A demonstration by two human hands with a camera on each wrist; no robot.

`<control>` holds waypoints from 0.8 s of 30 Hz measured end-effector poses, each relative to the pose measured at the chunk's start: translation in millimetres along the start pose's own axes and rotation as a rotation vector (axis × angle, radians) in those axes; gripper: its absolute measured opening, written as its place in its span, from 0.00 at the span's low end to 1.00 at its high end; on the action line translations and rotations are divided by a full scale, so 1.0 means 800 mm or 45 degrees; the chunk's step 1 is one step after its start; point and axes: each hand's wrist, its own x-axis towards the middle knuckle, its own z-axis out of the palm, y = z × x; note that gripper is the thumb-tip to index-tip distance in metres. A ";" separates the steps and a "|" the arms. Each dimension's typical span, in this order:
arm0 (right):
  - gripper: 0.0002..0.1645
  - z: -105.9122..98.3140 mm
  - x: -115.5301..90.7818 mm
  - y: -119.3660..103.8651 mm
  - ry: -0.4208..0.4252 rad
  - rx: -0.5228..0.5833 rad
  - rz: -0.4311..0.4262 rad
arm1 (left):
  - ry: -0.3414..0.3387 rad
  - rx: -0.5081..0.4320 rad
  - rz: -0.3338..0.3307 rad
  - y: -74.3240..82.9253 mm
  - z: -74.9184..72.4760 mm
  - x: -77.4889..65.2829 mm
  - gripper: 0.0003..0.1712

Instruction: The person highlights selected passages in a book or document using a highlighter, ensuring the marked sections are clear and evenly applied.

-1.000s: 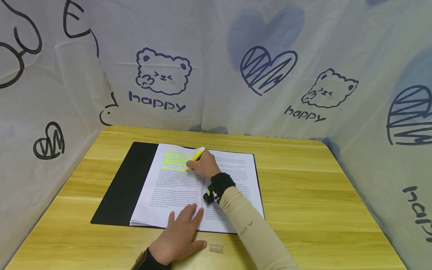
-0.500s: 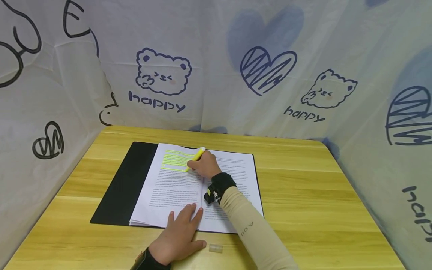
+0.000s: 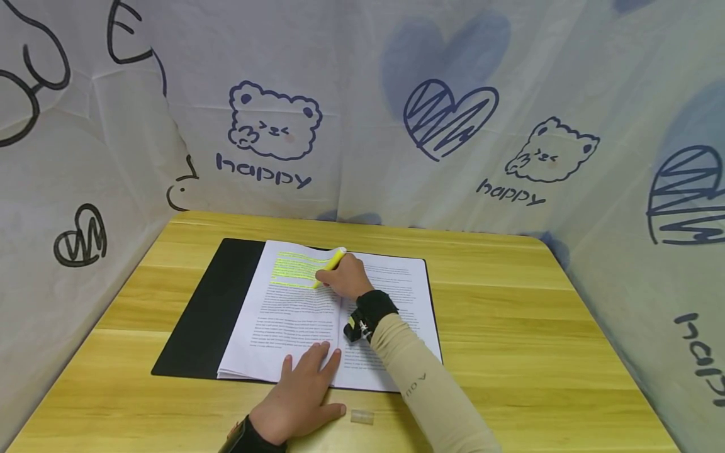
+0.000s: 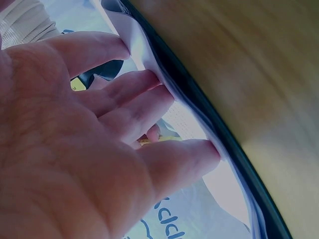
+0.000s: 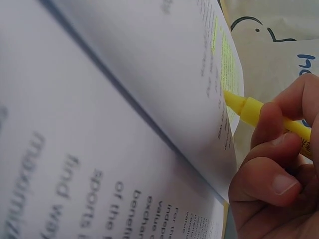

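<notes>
My right hand (image 3: pixel 347 277) pinches a yellow highlighter (image 3: pixel 331 267), its tip down at a text line on the left page. In the right wrist view the highlighter (image 5: pixel 251 110) lies between thumb and fingers, tip at the paper. Printed pages (image 3: pixel 294 327) lie spread in a black folder (image 3: pixel 198 314); yellow lines mark the upper left page. My left hand (image 3: pixel 300 393) rests with fingers spread on the lower edge of the pages near the fold. In the left wrist view its fingertips (image 4: pixel 212 151) touch the paper edge.
A small translucent piece (image 3: pixel 362 416) lies on the wooden table (image 3: pixel 510 327), right of my left thumb. White curtains (image 3: pixel 362 126) with drawn hearts and bears stand behind the table and along both sides.
My right hand has slid slightly to the right with the highlighter, and the lowest yellow line runs a little longer. The left hand stays in place.
</notes>
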 end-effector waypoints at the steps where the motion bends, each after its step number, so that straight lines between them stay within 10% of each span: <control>1: 0.13 0.000 0.001 0.001 -0.005 -0.003 0.008 | 0.001 0.001 0.000 0.000 0.000 0.000 0.49; 24: 0.13 -0.004 0.000 0.004 0.009 0.004 0.036 | -0.020 -0.007 -0.012 0.002 -0.002 0.000 0.49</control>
